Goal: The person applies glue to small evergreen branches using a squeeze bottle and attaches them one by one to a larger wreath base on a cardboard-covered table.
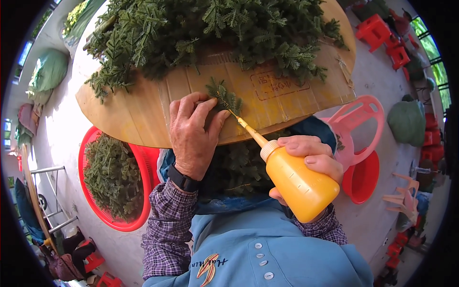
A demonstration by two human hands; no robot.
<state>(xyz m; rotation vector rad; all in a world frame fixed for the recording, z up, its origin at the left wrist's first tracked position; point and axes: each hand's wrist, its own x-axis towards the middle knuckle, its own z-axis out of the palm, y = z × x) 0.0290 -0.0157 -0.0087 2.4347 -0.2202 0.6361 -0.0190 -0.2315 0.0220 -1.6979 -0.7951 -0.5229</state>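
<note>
In the middle of the head view, my left hand (195, 133) pinches a small green fir sprig (225, 97) between thumb and fingers, over the near edge of the table. A yellow squeeze bottle (300, 181) lies tilted in my right hand (315, 154), fingers wrapped around its body. Its long narrow nozzle points up and left, and the tip meets or nearly meets the cut end of the sprig by my left thumb. Beneath both hands is a flattened cardboard sheet (189, 88) with yellowish smears, covering the round table.
A large heap of fir branches (158, 36) covers the table's far side. On the floor at left stands a red basket (146, 205) filled with sprigs. More greenery lies in my lap. A pink plastic chair (368, 119) and a red bucket (362, 179) stand at right, with red stools (374, 32) beyond.
</note>
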